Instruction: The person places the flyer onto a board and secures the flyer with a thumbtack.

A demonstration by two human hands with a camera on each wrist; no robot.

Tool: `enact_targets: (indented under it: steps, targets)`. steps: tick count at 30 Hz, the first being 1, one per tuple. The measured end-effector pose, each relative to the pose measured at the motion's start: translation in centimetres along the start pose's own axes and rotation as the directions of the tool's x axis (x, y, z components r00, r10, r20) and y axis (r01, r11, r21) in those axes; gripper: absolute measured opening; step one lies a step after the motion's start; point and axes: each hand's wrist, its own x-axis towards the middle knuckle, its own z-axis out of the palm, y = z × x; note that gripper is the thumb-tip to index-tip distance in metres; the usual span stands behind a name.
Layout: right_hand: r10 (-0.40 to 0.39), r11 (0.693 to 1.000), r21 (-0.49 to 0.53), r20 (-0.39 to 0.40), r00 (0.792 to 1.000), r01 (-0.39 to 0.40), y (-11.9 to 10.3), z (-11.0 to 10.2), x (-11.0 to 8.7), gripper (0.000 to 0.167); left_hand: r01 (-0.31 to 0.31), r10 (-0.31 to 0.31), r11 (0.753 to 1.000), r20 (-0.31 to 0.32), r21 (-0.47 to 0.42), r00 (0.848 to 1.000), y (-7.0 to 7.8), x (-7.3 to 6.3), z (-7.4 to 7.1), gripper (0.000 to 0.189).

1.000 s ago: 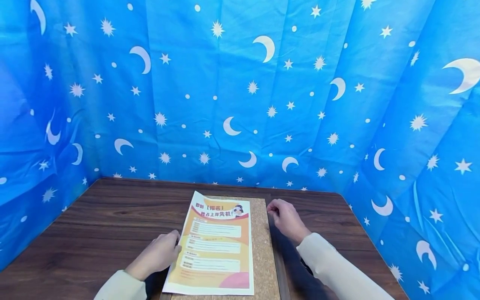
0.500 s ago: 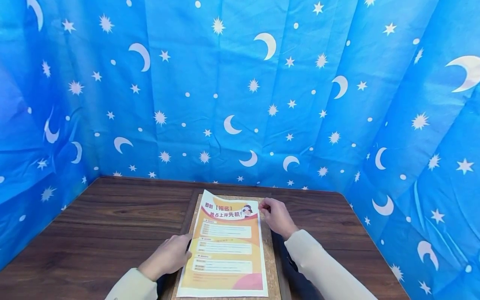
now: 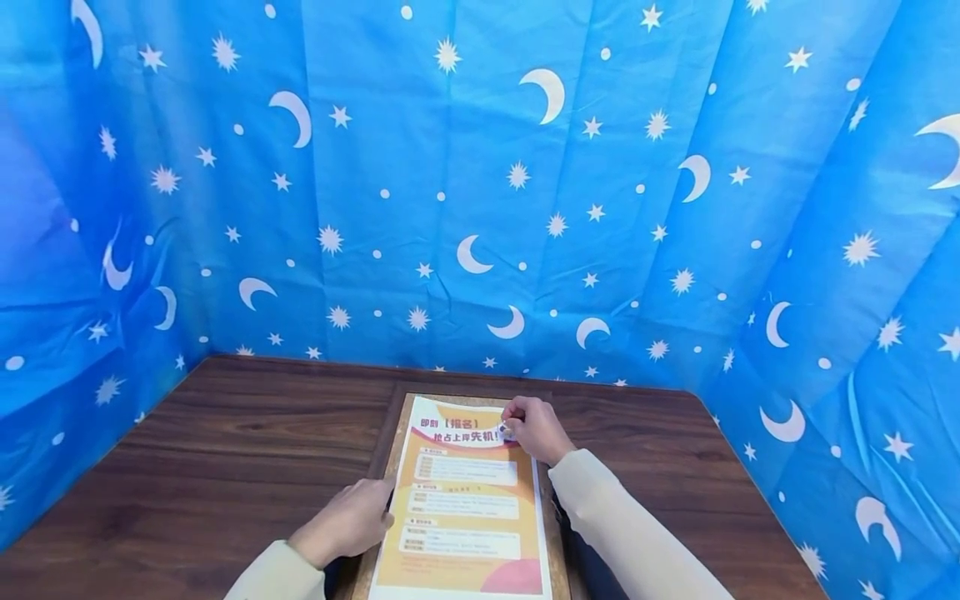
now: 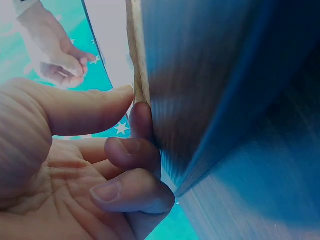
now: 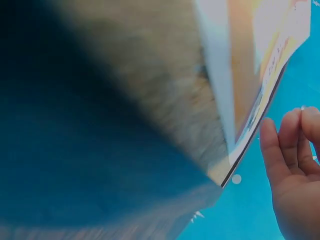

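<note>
A printed orange and white poster (image 3: 459, 500) lies over a framed cork board (image 3: 557, 554) on the table. Its top stretches nearly to the board's far end. My left hand (image 3: 351, 518) is at the poster's left edge. In the left wrist view, thumb and forefinger pinch that edge beside the board's wooden side (image 4: 200, 90), other fingers curled below. My right hand (image 3: 538, 429) is over the poster's top right corner, covering part of the printed cartoon. Thumb and fingertips pinch a tiny pale, shiny piece (image 5: 303, 107); its kind I cannot tell.
The dark wooden table (image 3: 247, 467) extends on both sides of the board. A blue curtain (image 3: 390, 208) with white moons and stars hangs behind the table and along both sides.
The poster has shifted right along the board with my left hand, and its raised top left corner has come down. My right hand has moved left, over the poster's top right corner.
</note>
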Motion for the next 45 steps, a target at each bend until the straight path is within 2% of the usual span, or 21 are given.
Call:
enact_targets:
  steps: [6,10,15,17,23,28,33,38,45]
  targets:
    - [0.07,0.997,0.035,0.04,0.997,-0.072,-0.6,0.9,1.3,0.005,-0.016,0.018,0.999,0.028,-0.046,0.999,-0.1,-0.2,-0.1,0.042]
    - [0.088,0.996,0.026,0.039,0.995,-0.089,-0.6,1.6,2.4,0.003,-0.022,0.022,0.999,0.02,-0.029,1.0,-0.1,-0.1,0.0,0.044]
    - [0.109,0.994,0.008,0.052,0.993,-0.11,-0.8,2.2,3.6,0.005,0.001,-0.001,1.0,0.011,0.006,1.0,0.1,0.0,0.0,0.051]
    - [0.132,0.991,0.025,0.068,0.989,-0.134,-0.7,2.3,3.9,0.005,0.005,-0.006,1.0,0.009,0.018,1.0,0.1,0.1,0.0,0.053]
    - [0.203,0.974,0.08,0.102,0.974,-0.211,-0.6,2.4,5.0,0.005,-0.015,0.015,1.0,0.02,-0.026,1.0,0.2,-0.2,0.0,0.05]
    - [0.257,0.962,0.061,0.112,0.96,-0.264,-0.3,2.6,5.3,0.005,-0.023,0.023,0.999,0.021,-0.023,1.0,0.2,-0.1,0.0,0.049]
    - [0.271,0.957,0.077,0.107,0.957,-0.28,-0.3,2.8,5.6,0.006,-0.027,0.027,1.0,0.007,0.005,1.0,0.1,-0.1,0.1,0.046]
    - [0.313,0.943,0.084,0.117,0.943,-0.323,-0.5,2.8,5.9,0.007,-0.047,0.047,0.999,0.011,0.008,0.999,0.0,-0.1,0.1,0.043]
    - [0.344,0.936,0.048,0.085,0.935,-0.349,-1.0,2.8,5.7,0.015,-0.051,0.051,0.999,0.023,0.01,0.998,0.1,0.0,0.1,0.041]
